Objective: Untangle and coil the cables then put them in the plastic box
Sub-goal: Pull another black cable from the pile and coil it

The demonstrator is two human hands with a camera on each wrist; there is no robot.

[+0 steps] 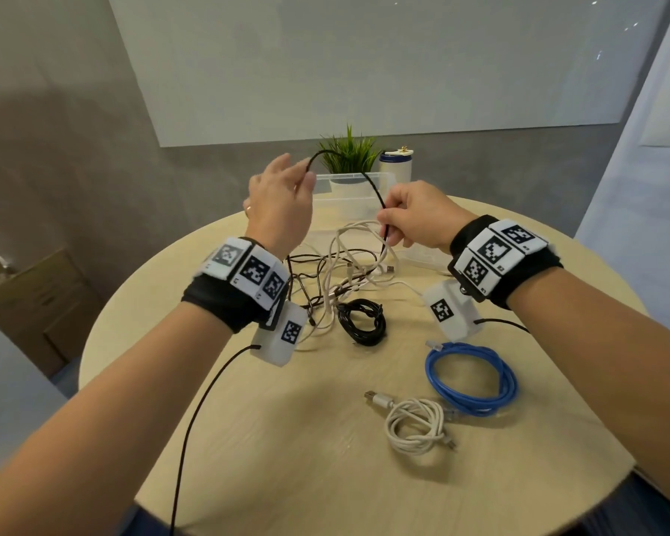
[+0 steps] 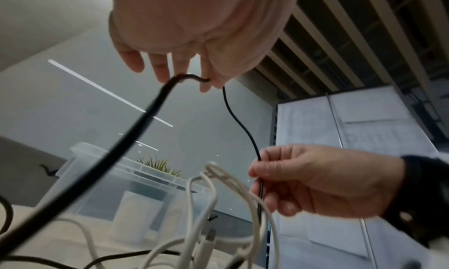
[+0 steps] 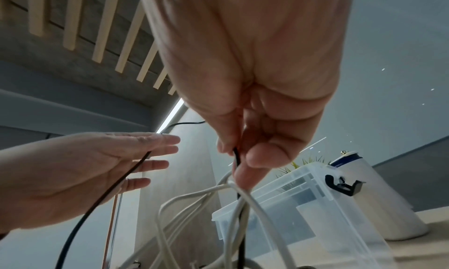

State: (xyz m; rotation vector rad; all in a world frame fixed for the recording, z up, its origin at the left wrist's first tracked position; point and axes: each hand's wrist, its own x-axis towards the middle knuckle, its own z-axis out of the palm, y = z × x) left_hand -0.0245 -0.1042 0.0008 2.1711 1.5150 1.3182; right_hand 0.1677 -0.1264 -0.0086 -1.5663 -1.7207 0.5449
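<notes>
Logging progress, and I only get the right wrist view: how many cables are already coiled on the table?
Observer: Three, by the head view: a blue coil, a white coil and a black coil, all outside the plastic box.
Operator: How does the left hand grip?
Observer: The left wrist view shows the left hand pinching the black cable between thumb and fingertip.
Operator: What remains tangled?
Observer: White and thin dark cables cross in a tangle between the wrists.
</notes>
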